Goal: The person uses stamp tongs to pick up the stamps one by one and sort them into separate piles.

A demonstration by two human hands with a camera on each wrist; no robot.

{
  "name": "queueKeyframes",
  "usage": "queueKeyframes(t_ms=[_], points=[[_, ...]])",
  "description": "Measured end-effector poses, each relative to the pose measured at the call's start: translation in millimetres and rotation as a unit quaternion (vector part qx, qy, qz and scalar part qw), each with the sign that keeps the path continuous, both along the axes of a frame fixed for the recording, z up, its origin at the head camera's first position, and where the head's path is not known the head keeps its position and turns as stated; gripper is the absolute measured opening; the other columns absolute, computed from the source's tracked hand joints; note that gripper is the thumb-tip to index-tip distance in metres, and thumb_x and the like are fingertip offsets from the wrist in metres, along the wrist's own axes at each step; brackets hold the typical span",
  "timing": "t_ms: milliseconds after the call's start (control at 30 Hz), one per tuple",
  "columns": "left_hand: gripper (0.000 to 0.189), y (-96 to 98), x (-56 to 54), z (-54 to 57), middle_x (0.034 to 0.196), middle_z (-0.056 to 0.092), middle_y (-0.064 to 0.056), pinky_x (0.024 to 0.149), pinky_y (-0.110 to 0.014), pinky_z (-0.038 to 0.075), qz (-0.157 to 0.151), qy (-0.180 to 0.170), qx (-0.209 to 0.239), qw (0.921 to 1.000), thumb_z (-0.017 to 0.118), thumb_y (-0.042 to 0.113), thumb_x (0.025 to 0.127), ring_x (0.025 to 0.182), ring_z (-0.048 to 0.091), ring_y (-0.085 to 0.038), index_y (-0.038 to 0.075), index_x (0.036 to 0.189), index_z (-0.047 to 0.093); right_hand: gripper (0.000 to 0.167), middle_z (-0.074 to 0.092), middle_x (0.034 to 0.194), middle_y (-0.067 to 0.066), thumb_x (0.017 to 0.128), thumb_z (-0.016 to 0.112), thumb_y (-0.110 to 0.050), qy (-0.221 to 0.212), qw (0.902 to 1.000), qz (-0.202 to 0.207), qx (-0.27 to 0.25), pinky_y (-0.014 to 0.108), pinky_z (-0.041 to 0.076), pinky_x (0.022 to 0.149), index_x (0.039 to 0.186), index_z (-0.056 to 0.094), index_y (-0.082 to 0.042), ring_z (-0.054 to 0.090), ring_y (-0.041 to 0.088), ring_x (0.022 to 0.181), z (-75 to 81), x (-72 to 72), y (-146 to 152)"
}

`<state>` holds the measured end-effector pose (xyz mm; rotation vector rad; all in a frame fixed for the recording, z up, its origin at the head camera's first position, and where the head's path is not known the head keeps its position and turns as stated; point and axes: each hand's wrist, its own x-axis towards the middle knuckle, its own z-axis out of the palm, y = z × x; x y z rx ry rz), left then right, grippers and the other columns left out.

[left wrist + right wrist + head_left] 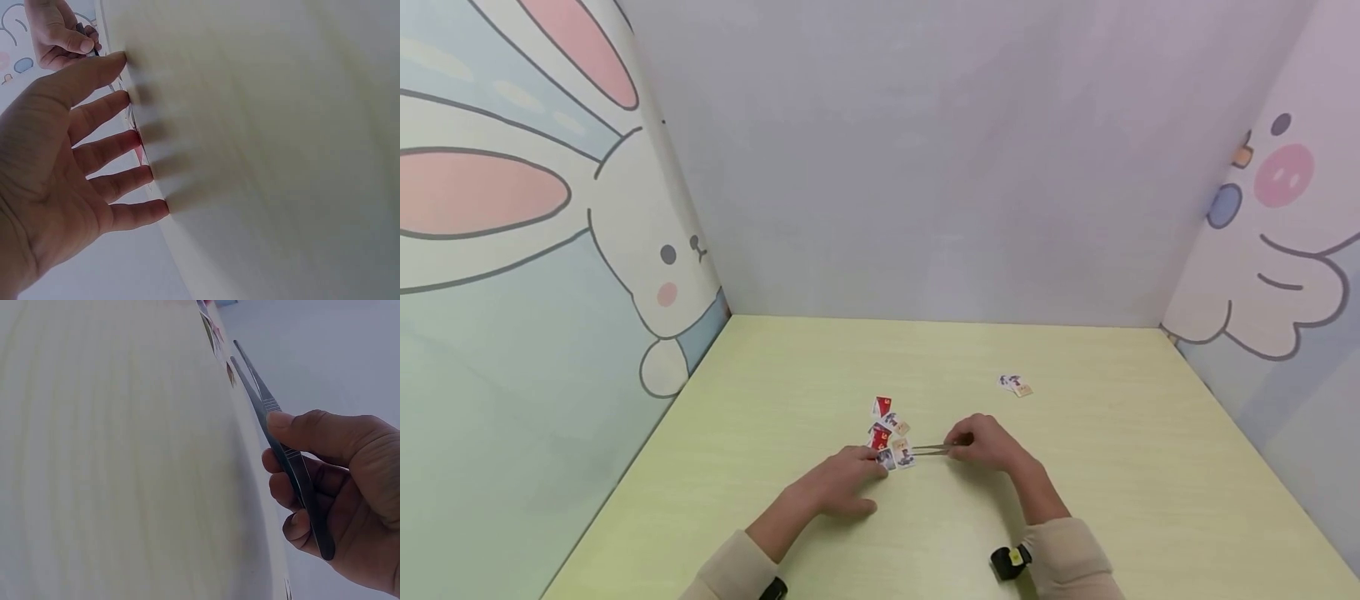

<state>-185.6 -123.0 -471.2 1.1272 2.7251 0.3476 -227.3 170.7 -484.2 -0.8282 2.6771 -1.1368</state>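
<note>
In the head view my right hand [991, 443] holds a pair of metal tweezers [296, 464], pinched between thumb and fingers. Their two tips stand apart, pointing left at the edge of a small group of picture cards [904, 457]. My left hand [842, 483] lies at the near left side of these cards, its fingertips right at them. The left wrist view shows the fingers [106, 153] spread and nearly straight, tips down at the table. Red cards [881, 439] and pale cards overlap in the group, partly hidden by the left fingertips.
A second, smaller cluster of cards [1016, 385] lies farther back on the right of the pale yellow table [1150, 467]. A grey wall [940, 167] closes off the back, and panels with cartoon animals stand at both sides.
</note>
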Motion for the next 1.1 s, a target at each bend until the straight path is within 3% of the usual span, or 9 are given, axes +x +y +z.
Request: queueKeyframes(t_ms=[867,1100], points=[[0.04,1.6,-2.8,0.1,0.123,0.054,-0.008,0.095,-0.037,0.039,-0.003,-0.005,0.0,1.0,0.071,0.028,0.079,0.115,0.048,-0.024,0.014,0.115,0.066,0.005,0.057,0.071,-0.008,0.084,0.067,-0.006,-0.038,0.9985,0.016,0.035,0.027,0.041,0.06,0.086,0.071,-0.007,0.049,0.011,0.066,0.3,-2.4,-34.7],[0.04,1.0,-2.3,-0.4,0.124,0.054,-0.008,0.095,-0.037,0.04,0.001,-0.006,0.001,1.0,0.072,0.028,0.078,0.115,0.048,-0.024,0.014,0.115,0.065,0.006,0.056,0.07,-0.007,0.083,0.066,-0.003,-0.024,0.9987,0.024,0.039,0.026,0.041,0.057,0.084,0.071,-0.007,0.048,0.01,0.064,2.0,-1.3,-37.8]])
